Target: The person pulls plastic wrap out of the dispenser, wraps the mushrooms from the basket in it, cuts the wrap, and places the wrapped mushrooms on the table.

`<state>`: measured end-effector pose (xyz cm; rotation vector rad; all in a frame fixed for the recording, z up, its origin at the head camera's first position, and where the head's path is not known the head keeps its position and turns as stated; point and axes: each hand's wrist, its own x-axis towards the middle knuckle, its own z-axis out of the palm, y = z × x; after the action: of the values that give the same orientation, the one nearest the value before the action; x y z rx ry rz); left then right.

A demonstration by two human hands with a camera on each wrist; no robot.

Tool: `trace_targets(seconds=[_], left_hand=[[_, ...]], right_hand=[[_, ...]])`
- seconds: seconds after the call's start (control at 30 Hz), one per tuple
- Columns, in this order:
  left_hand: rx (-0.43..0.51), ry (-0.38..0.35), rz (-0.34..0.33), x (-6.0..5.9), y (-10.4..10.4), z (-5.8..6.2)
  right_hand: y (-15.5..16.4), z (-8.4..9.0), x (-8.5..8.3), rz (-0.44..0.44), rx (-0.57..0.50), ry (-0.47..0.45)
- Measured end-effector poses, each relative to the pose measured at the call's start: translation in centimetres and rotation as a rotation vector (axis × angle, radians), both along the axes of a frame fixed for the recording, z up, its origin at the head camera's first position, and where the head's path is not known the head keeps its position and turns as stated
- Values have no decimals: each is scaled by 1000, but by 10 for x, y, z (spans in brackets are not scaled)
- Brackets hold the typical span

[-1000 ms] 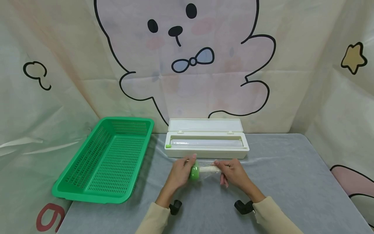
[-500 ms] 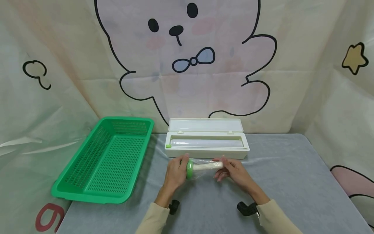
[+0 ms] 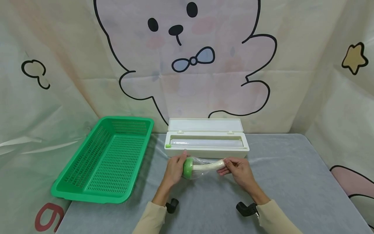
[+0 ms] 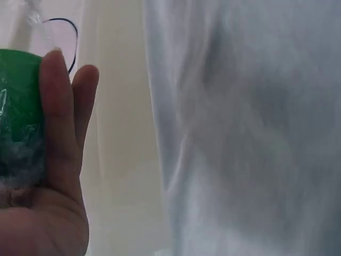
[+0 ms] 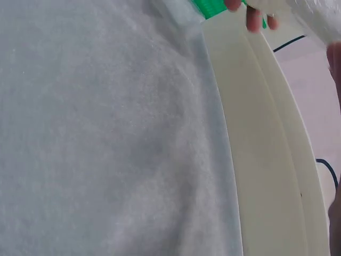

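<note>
A mushroom-shaped thing with a green cap and white stem (image 3: 204, 167) lies sideways between the two hands, wrapped in clear plastic film. My left hand (image 3: 174, 169) holds it at the green end; in the left wrist view, extended fingers (image 4: 57, 101) lie along the film-covered green cap (image 4: 21, 101). At the stem's far end, my right hand (image 3: 240, 170) pinches the stem and film between thumb and fingers. Most of the right hand falls outside the right wrist view, where fingertips (image 5: 253, 20) and wrapped stem (image 5: 314, 13) show at the top right.
Just beyond the hands is a white film dispenser box (image 3: 204, 153), its lid (image 3: 204, 125) raised, with a roll of film (image 3: 206, 143) inside. A green perforated basket (image 3: 96, 197) stands to the left. Grey cloth covers the table (image 3: 292, 182); a printed curtain hangs behind.
My left hand has shifted slightly left with the green end. My right hand has moved slightly right, its fingers now at the stem's tip, and more of the stem shows.
</note>
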<state>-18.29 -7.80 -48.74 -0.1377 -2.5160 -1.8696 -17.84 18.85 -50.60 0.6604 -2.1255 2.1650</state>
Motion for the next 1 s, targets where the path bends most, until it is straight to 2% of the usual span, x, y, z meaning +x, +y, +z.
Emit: trace_targets(seconds=[0.1, 0.17, 0.23, 0.3, 0.4, 0.5, 0.67, 0.73, 0.8, 0.9, 1.0], left_hand=[[293, -99, -73, 1, -3, -1], [455, -156, -104, 1, -3, -3], [537, -161, -95, 1, -2, -5], [545, -137, -53, 1, 0, -6], [506, -97, 29, 0, 3, -7], [478, -102, 98, 0, 4, -4], [443, -154, 116, 2, 5, -2], [386, -162, 102, 3, 5, -1], [286, -161, 74, 5, 5, -2], [112, -146, 4, 8, 5, -4], [-23, -139, -69, 11, 4, -7]], right_hand=[[-1, 1, 0, -113, 11, 5], [-2, 1, 0, -161, 9, 3], [-3, 1, -1, -172, -14, -1], [-4, 1, -2, -159, -33, -5], [-5, 1, -3, -118, -61, -23], [-5, 1, -3, -69, -76, -49], [-3, 0, -2, 31, -77, -91], [-3, -2, -1, 39, -47, -113], [-3, -5, 0, 22, -2, -137], [-5, -9, 0, -8, 57, -171], [-6, -14, 1, -23, 113, -208]])
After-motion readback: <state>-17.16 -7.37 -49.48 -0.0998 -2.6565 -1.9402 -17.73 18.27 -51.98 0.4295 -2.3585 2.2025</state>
